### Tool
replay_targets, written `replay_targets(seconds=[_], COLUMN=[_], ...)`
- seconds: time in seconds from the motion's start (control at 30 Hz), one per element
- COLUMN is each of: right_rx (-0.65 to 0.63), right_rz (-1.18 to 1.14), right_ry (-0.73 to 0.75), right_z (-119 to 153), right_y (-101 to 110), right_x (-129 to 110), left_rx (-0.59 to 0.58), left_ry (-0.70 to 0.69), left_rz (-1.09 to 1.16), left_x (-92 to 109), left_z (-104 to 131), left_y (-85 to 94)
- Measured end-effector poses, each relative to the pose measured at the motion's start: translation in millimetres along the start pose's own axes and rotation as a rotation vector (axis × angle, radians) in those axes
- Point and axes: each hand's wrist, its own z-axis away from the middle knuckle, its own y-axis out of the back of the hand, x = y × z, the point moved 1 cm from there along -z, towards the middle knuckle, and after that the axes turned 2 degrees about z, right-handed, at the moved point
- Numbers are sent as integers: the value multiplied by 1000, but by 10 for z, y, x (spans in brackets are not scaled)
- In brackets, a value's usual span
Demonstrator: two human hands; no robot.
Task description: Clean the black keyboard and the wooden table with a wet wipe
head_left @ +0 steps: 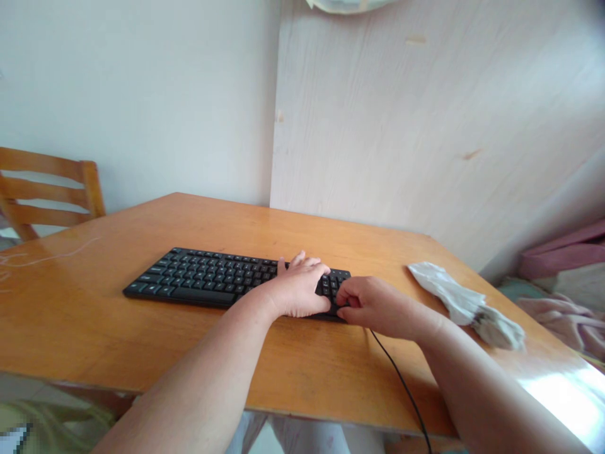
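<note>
A black keyboard (212,274) lies flat on the wooden table (227,217). Across its right part rests my left hand (302,287), fingers spread, covering some of the keys. My right hand (368,306) is at the keyboard's right end, its fingers curled and pressed together against the edge and the keys there. Whether those fingers pinch anything small is hidden. A black cable (399,372) runs from beneath my right hand down over the table's front edge.
A crumpled white and grey cloth (447,293) lies on the right of the table. Thin pale string (70,253) is at the left. A wooden chair (47,189) stands behind the left side. Folded fabrics (567,315) are beyond the right edge.
</note>
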Motion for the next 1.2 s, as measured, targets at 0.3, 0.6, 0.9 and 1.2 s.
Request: replay_targets(seconds=[0.3, 0.6, 0.9, 1.2], right_rx=[-6, 6, 7, -18], right_rz=[4, -3, -5, -104], right_ry=[-15, -16, -9, -39], right_z=[-10, -17, -18, 4], right_y=[-4, -6, -12, 12], right_x=[-11, -3, 0, 51], left_rx=[19, 23, 30, 78], left_ry=[10, 8, 0, -24], left_rz=[25, 21, 20, 25], left_x=[-4, -8, -35, -70], left_z=[-3, -9, -23, -46], left_y=[-16, -16, -30, -33])
